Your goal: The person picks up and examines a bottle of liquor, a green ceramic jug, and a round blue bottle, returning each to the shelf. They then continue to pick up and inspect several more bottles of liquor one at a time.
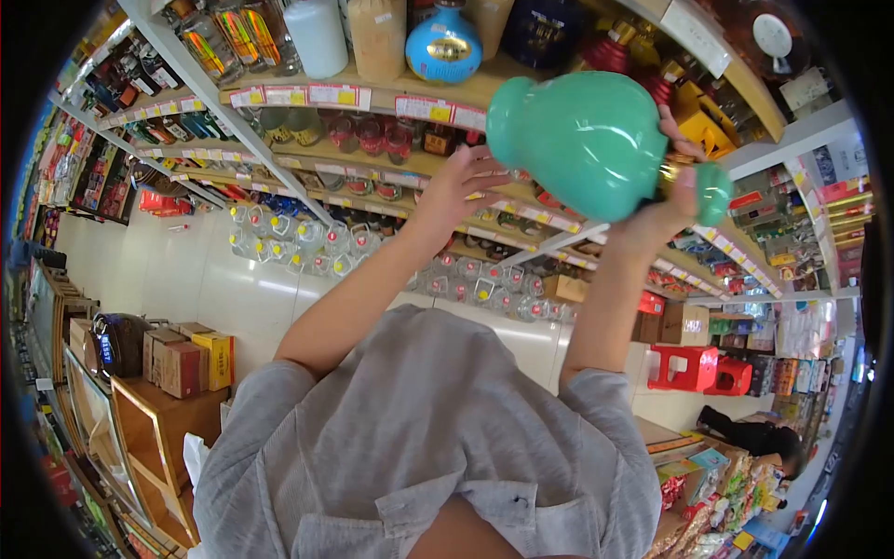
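Observation:
A big glossy green bottle (591, 140) is held up sideways in front of the shelves, its wide base to the left and its neck with a gold band to the right. My right hand (675, 191) is wrapped round the neck, beside the round green cap (713, 194). Near the base, my left hand (463, 186) is raised with its fingers spread and nothing in it. Its fingertips are close to the bottle; whether they touch it is unclear. Behind, on the upper shelf, stand a blue round bottle (443, 47) and a white bottle (315, 37).
Shelf edges with price tags (345, 96) run across the front. Clear jugs (298, 244) line the floor below. Red stools (683, 367) stand at the right, cartons (182, 363) at the left. A person in dark clothes (750, 433) is at the lower right.

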`<state>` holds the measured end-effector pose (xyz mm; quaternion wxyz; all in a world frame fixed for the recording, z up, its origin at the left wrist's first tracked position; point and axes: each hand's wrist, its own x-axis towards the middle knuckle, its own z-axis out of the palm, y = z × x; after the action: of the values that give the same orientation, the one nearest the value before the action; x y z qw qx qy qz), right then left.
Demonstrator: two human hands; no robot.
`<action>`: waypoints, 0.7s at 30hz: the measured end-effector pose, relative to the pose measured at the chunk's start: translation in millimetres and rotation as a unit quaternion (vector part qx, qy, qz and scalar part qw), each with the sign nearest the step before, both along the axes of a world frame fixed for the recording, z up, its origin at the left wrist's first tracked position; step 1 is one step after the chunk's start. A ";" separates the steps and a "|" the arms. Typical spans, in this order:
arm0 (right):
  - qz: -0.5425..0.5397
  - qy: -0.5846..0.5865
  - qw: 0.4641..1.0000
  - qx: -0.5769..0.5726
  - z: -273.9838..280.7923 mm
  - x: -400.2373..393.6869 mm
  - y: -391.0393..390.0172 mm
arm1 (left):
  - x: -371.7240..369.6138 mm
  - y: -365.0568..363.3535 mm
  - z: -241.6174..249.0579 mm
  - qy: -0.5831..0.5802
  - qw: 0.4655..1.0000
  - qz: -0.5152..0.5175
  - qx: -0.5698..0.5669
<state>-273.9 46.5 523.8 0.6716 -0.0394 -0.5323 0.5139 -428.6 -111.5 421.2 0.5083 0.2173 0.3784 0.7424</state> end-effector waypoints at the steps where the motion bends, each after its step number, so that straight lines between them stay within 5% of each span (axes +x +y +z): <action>1: 0.064 -0.002 0.996 -0.059 3.3 10.9 -1.7 | -1.0 -5.3 9.5 -0.096 0.993 -0.060 0.022; 3: 0.193 0.049 0.967 -0.158 -4.9 26.4 -7.5 | -2.5 -15.4 13.9 -0.259 0.944 -0.190 0.071; 10: 0.467 0.134 0.858 -0.166 -31.5 34.9 -26.4 | 32.9 -64.9 11.4 -0.143 0.933 -0.329 -0.006; 21: 0.605 0.143 0.743 -0.247 -45.3 13.7 -52.9 | 77.9 -89.3 13.2 -0.213 0.930 -0.298 0.028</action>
<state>-260.2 -6.4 478.5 0.2542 0.2004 -0.1969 0.9254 -350.7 -200.7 434.4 0.7684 0.1711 0.1582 0.5961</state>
